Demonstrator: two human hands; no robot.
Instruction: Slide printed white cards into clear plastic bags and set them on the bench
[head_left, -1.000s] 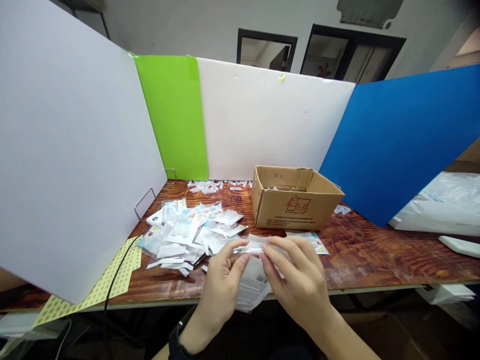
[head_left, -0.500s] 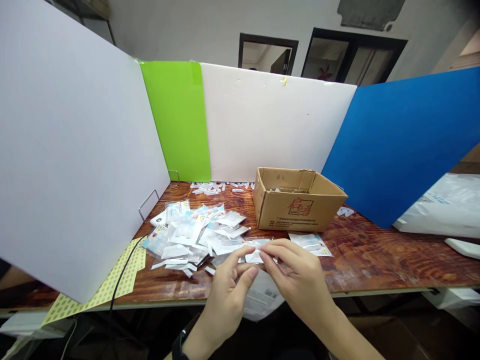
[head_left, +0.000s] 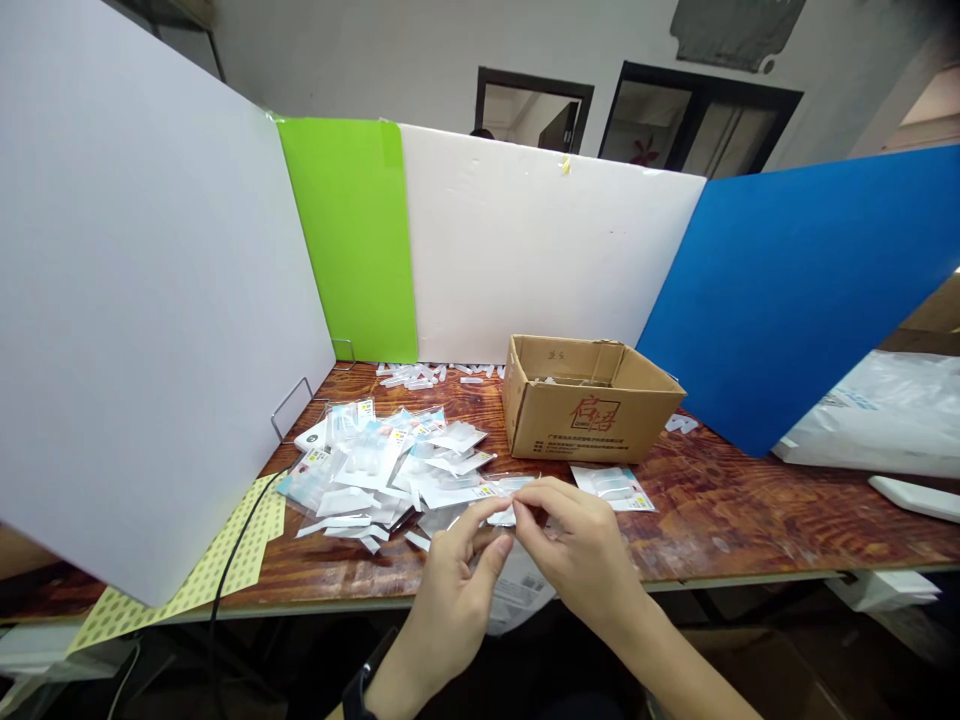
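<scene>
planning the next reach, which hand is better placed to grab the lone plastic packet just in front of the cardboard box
Right, probably: the right hand is nearer the lone plastic packet, which lies just past its knuckles, while the left hand would have to reach across the right.

The left hand and right hand meet at a printed packet (it hangs across the bench edge). 1 cardboard box stands beyond, right of a packet heap.
</scene>
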